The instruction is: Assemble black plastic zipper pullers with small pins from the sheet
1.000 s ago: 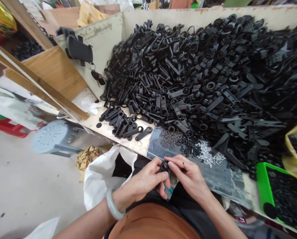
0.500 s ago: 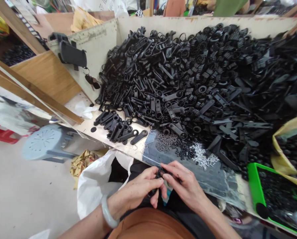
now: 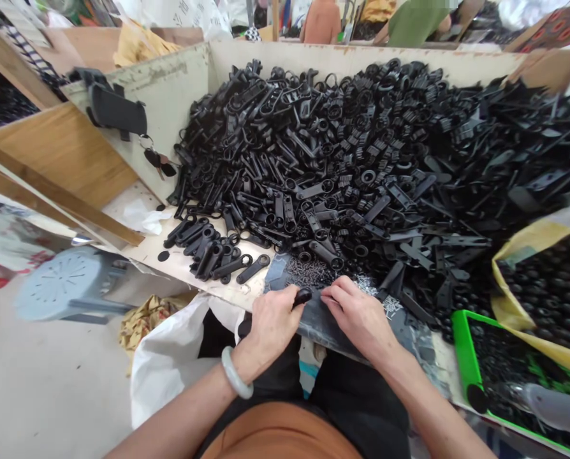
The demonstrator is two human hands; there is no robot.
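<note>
The left hand (image 3: 274,322) is wrapped round a black part (image 3: 303,296), whose exposed end points far and right, towards the right hand (image 3: 359,312). That hand sits just right of it, apart, fingertips drawn together at the desk (image 3: 232,290) near the dark small pieces (image 3: 308,271); whether they pinch anything, I cannot tell.

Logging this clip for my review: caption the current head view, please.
Left hand gripping a black part, right hand beside it, before a heap of black pieces.
</note>
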